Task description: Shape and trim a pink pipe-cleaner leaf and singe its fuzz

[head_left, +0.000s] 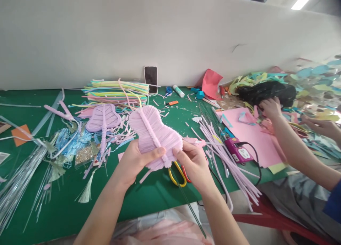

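Observation:
Between my hands is a lilac butterfly-shaped piece made of pipe cleaners [153, 129], tilted, with a thick ridge down its middle. My left hand [137, 158] grips its lower left part, the thumb lying across the ridge. My right hand [195, 163] pinches the lower right lobe between thumb and fingers. Under the piece, scissors with yellow and red handles [176, 179] lie partly hidden, and thin green wires [190, 206] run down over the table edge. A similar flat lilac butterfly piece [103, 118] lies to the left.
Bundled pastel pipe cleaners [117, 92] lie behind, near a propped phone [151, 79]. Loose lilac pipe cleaners [226, 163] and a purple power socket [239, 150] with a cord are at right. Clear strands [22, 182] spread left. A co-worker's hands [271, 108] reach around a black bag [266, 94].

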Demonstrator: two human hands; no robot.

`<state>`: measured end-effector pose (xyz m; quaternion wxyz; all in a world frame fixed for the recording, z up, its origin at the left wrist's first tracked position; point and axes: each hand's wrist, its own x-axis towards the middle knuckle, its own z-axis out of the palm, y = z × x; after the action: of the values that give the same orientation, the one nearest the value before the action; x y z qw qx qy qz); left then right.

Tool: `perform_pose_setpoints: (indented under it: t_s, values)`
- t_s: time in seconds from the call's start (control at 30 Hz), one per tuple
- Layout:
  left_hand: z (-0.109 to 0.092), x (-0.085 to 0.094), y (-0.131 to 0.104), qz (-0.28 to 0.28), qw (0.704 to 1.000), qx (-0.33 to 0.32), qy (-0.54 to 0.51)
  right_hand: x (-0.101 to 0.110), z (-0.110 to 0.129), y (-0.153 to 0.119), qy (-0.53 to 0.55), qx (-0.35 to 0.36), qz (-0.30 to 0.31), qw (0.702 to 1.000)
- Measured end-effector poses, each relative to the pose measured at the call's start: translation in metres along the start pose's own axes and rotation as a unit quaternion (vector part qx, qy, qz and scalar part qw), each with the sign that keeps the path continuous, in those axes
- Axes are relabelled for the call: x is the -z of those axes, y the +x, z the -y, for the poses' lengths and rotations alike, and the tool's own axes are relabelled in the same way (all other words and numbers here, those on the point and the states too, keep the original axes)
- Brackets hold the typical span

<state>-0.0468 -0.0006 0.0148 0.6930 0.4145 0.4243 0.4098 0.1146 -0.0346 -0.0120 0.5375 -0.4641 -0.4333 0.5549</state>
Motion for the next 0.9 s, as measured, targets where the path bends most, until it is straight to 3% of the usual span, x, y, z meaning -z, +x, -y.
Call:
perform_pose_setpoints:
  t_s: [0.17, 0.3, 0.4, 0.5, 0.57, 0.63, 0.7, 0.77, 0.9]
  values:
    - [0.000, 0.001, 0.000, -0.019, 1.000, -0.005, -0.009, 0.004, 0.002, 0.000, -0.065, 0.053, -0.005, 0.996]
    - [0.001, 0.001, 0.001, -0.051, 0.998, -0.021, 0.011, 0.007, 0.003, 0.000, -0.063, 0.046, 0.007, 0.997]
    - [0.001, 0.002, 0.000, -0.113, 0.990, -0.047, 0.076, 0.011, 0.008, -0.006, -0.126, 0.021, -0.055, 0.990]
    - [0.003, 0.004, -0.001, -0.186, 0.967, -0.088, 0.151, 0.011, 0.019, -0.019, -0.248, 0.041, -0.158, 0.955]
    - [0.007, 0.004, 0.000, -0.204, 0.959, -0.107, 0.167, 0.006, 0.025, -0.027, -0.292, 0.067, -0.176, 0.938]
    - [0.012, 0.003, 0.002, -0.211, 0.959, -0.118, 0.150, -0.005, 0.024, -0.033, -0.252, 0.054, -0.139, 0.956]
    - [0.015, 0.000, 0.004, -0.216, 0.963, -0.125, 0.102, -0.018, 0.016, -0.035, -0.152, -0.013, -0.090, 0.984]
    - [0.018, -0.003, 0.005, -0.215, 0.968, -0.126, 0.042, -0.031, 0.003, -0.032, -0.049, -0.071, -0.076, 0.993]
    - [0.020, -0.006, 0.004, -0.223, 0.966, -0.126, -0.028, -0.043, -0.018, -0.021, 0.067, -0.057, -0.156, 0.984]
